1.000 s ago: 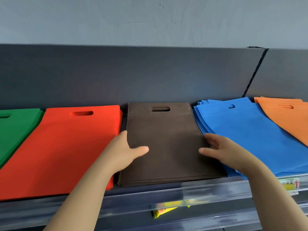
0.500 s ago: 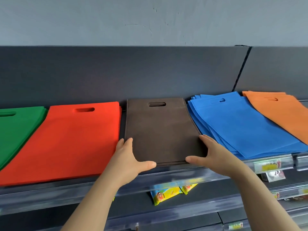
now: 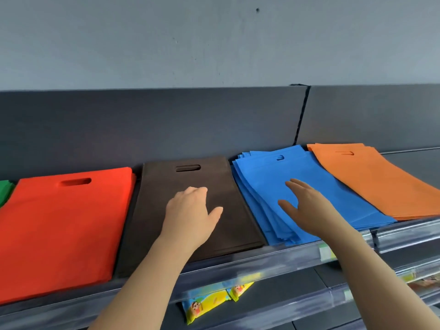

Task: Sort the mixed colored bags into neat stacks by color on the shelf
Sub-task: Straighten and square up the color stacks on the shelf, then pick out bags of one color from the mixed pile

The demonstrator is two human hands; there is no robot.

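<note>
Flat bags lie in stacks along the shelf [image 3: 262, 260]. From left to right they are green [image 3: 4, 191], red [image 3: 64, 225], brown [image 3: 164, 201], blue [image 3: 333, 198] and orange [image 3: 371, 179]. The brown stack is squared up. The blue stack is fanned out along its left edge, and the orange stack overlaps its right side. My left hand [image 3: 190, 215] lies over the middle of the brown stack, fingers relaxed. My right hand [image 3: 302, 206] is over the blue stack with straight fingers, holding nothing.
A dark grey back panel [image 3: 166, 125] rises behind the stacks, with a grey wall above. A clear plastic price rail [image 3: 404, 234] runs along the shelf's front edge. Yellow and blue packets [image 3: 212, 303] hang on the lower shelf below.
Both hands have left the brown stack's sides. My left hand moved onto its middle and my right hand went right onto the blue stack. The view shifted right.
</note>
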